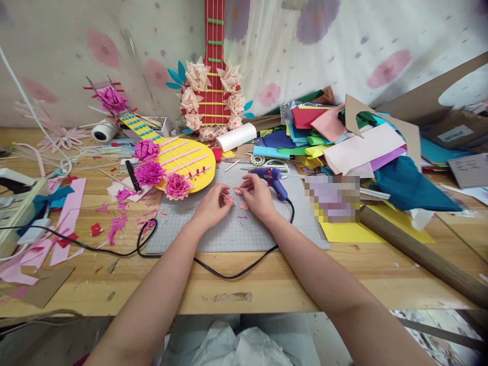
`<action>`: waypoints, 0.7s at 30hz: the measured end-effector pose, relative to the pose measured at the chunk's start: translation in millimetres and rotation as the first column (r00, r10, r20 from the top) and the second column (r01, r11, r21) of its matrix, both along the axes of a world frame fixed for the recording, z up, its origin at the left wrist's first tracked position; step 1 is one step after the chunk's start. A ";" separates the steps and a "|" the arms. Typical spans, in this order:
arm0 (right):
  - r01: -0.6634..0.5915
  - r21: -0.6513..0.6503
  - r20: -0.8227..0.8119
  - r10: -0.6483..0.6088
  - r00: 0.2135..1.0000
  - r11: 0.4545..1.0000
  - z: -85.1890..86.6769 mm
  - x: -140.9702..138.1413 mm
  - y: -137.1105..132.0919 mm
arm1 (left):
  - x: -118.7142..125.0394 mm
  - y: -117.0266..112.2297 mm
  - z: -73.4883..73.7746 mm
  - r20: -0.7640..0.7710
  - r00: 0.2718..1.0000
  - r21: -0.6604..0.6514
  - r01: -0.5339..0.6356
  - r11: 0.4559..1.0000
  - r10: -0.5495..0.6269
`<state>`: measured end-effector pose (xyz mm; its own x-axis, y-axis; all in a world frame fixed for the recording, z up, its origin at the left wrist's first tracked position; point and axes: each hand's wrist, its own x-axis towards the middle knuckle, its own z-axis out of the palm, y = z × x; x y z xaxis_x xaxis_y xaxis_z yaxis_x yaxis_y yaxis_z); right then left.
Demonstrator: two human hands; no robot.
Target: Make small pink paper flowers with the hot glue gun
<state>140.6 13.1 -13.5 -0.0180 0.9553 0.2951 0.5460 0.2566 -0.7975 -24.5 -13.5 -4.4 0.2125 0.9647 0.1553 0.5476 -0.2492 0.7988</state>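
Over the grey cutting mat my two hands face each other, a small gap apart. My left hand is closed, fingertips pinching a small pink paper piece. Between the thumb and fingers of my right hand is a pink paper petal. Another pink petal lies on the mat under that hand. A purple hot glue gun rests just beyond my right hand. Left of my hands lies a yellow paper lute with magenta paper flowers.
A red paper instrument with pale flowers leans at the back. Coloured paper is heaped at right, near a brown cardboard tube. The glue gun's black cord loops across the front. Pink scraps and a power strip are at left.
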 end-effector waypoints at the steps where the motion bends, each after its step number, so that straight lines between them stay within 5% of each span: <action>1: 0.006 -0.014 -0.065 -0.006 0.998 1.000 -1.7 -0.4 0.3 | 1.0 1.0 -1.3 0.060 0.997 -0.020 -0.039 0.999 0.040; 7: -0.011 -0.037 -0.392 -0.004 0.920 0.999 -11.5 -3.1 7.1 | 10.9 11.0 -10.6 0.390 0.897 -0.223 -0.125 0.967 0.206; 12: -0.018 -0.046 -0.511 -0.008 0.859 0.999 -15.0 -5.0 11.1 | 17.6 19.0 -7.1 0.485 0.804 -0.360 -0.173 0.917 0.343; 16: 0.026 -0.013 -0.414 -0.029 0.910 1.000 -12.2 -4.3 7.6 | 19.3 23.4 -1.8 0.431 0.823 -0.388 -0.202 0.899 0.371; 21: 0.026 0.111 -0.082 -0.017 0.996 0.993 -5.4 -1.6 1.5 | 20.3 24.7 -0.6 0.315 0.890 -0.333 -0.222 0.916 0.330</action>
